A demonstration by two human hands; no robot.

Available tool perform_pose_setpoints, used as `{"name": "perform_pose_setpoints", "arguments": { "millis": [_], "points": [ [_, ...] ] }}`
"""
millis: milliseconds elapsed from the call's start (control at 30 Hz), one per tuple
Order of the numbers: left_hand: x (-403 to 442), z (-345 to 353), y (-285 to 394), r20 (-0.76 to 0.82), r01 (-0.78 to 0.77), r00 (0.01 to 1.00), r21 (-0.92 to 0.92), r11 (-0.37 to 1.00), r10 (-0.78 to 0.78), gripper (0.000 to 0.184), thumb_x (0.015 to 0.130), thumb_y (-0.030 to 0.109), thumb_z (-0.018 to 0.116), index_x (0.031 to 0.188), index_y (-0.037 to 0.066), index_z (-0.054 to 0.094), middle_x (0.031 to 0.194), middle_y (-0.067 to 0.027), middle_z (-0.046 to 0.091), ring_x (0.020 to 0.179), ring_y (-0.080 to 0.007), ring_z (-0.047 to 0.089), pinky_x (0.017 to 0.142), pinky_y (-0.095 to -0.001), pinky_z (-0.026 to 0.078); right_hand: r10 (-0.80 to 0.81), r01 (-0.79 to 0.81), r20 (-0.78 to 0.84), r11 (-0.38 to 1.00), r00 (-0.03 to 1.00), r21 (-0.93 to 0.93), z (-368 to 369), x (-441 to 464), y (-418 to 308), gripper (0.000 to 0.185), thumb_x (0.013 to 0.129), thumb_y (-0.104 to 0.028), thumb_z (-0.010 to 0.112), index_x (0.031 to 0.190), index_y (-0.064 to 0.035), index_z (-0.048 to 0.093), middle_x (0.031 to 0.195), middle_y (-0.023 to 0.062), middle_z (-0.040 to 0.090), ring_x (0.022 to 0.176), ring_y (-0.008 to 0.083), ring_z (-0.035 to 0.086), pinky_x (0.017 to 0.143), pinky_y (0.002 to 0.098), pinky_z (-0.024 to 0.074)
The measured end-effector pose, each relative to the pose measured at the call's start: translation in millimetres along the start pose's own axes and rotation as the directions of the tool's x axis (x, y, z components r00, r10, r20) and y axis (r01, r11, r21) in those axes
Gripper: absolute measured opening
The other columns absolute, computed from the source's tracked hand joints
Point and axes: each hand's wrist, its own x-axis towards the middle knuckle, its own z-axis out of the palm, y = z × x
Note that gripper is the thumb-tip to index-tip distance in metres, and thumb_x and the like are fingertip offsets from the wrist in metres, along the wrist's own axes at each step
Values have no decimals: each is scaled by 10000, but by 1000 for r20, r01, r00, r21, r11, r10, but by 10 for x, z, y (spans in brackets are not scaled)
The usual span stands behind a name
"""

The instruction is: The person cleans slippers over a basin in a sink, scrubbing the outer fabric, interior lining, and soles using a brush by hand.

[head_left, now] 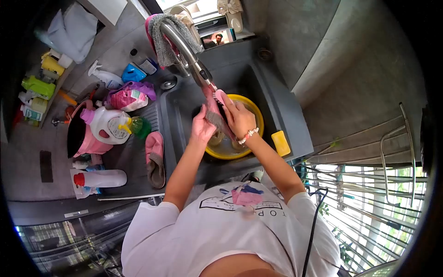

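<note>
Under the faucet point(183, 42), my left hand point(201, 125) grips a pink and grey slipper point(215, 115) by its side. My right hand point(239, 119), with a beaded bracelet at the wrist, is closed around a pink brush point(220, 96) against the slipper's upper end. Both hands are above a yellow basin point(261, 121) of cloudy water in the dark sink point(177, 104). Part of another item shows in the water below the slipper. A second pink and grey slipper point(155, 159) lies on the drainboard to the left.
Detergent bottles point(110, 125), a pink bag point(129, 97) and a white bottle point(105, 178) stand or lie left of the sink. A yellow soap bar point(280, 143) rests on the right rim. A phone point(218, 38) and light slippers point(234, 16) are behind the sink.
</note>
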Motion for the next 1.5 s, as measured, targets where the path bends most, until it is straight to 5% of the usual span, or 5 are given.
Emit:
{"name": "perform_pose_setpoints", "arguments": {
  "millis": [667, 800, 1033, 1233, 1500],
  "points": [
    [6, -73, -46, -49, -191, 974, 363, 912, 223, 478, 947, 324, 471, 1315, 25, 410, 1283, -104, 522, 1194, -251, 480, 1039, -411, 349, 161, -586, 565, 274, 810, 763, 420, -728, 285, 450, 764, -295, 738, 1047, 16, 577, 775, 19, 621, 633, 122, 586, 579, 289, 475],
    [-9, -269, -53, -139, -162, 947, 574, 803, 290, 452, 914, 290, 547, 1271, 29, 452, 1224, -106, 556, 1123, -256, 522, 994, -430, 390, 165, -414, 505, 801, 847, 432, 381, -670, 199, 512, 700, -317, 713, 1019, 33, 518, 700, 159, 630, 618, 313, 634, 614, 386, 507],
    [26, -340, -79, -164, -163, 952, 441, 883, 258, 337, 916, 232, 550, 1182, 28, 524, 1140, -107, 600, 1036, -242, 575, 940, -394, 443, 265, -416, 407, 841, 874, 346, 553, -670, 213, 390, 732, -315, 641, 889, 28, 543, 705, 221, 621, 675, 401, 613, 642, 460, 487],
    [56, -307, -144, -77, 14, 834, 993, 118, 547, 481, 916, 388, 508, 1227, 21, 495, 1144, -59, 569, 1041, -175, 549, 894, -311, 429, 251, -424, 405, 799, 879, 426, 431, -552, 139, 344, 752, -282, 611, 868, 34, 542, 708, 244, 604, 689, 411, 602, 648, 468, 478],
    [84, -294, -106, -138, -198, 931, 585, 786, 337, 567, 912, 506, 440, 1267, 65, 472, 1209, -102, 556, 1105, -280, 524, 983, -406, 388, 141, -297, 374, 865, 917, 403, 236, -505, 114, 413, 850, -299, 542, 1187, -69, 482, 808, 223, 603, 691, 430, 590, 644, 482, 483]
  ]
}}
